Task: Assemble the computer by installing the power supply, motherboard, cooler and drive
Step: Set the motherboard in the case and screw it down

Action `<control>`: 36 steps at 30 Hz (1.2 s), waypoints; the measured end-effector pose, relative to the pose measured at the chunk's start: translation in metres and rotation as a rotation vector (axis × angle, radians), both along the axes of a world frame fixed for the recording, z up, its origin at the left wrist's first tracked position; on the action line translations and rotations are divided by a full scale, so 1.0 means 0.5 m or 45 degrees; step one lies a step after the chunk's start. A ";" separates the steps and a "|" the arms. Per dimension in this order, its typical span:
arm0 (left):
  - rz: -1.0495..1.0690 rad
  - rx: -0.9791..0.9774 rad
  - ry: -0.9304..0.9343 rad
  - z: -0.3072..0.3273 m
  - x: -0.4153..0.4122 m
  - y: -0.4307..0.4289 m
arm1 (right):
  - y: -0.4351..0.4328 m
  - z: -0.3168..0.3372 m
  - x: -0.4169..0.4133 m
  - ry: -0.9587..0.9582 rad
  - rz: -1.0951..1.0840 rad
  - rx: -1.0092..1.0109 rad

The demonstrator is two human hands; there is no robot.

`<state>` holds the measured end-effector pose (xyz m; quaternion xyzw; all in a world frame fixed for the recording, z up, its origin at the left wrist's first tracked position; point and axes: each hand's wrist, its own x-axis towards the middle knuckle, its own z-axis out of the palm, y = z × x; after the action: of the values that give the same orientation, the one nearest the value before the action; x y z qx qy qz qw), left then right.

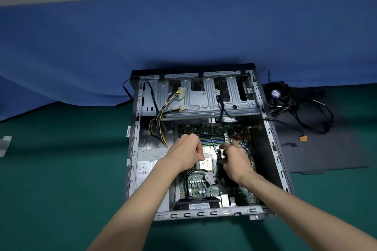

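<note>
Where motherboard (204,187) lies, right hand (234,159) grips screwdriver (215,148)

Both bare forearms come in from the bottom edge, angling toward each other. The left hand (186,153) sits knuckles-up, wrist straight, fingers curled tight under the palm with the thumb tucked against them. Whether that fist holds anything is hidden. The right hand (236,161) is just beside it, not touching, wrist bent slightly inward. Its fingers and thumb curl round a small dark glossy object (221,153), too blurred to identify.
</note>
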<state>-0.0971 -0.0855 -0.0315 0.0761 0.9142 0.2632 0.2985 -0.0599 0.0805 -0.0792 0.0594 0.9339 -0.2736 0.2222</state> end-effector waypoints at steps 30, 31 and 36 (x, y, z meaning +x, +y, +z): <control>0.966 1.229 -0.772 -0.010 0.028 0.030 | -0.001 0.094 -0.016 0.161 -0.501 -1.138; 1.002 1.258 -0.796 -0.009 0.030 0.034 | 0.000 0.093 -0.015 0.160 -0.519 -1.149; 0.907 1.112 -0.801 0.001 0.025 0.039 | 0.008 0.089 -0.010 0.144 -0.470 -1.128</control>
<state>-0.0846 -0.0658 -0.0313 -0.1982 0.5612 0.7037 0.3881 -0.0649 0.0843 -0.0347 0.1088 0.7121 -0.6826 0.1228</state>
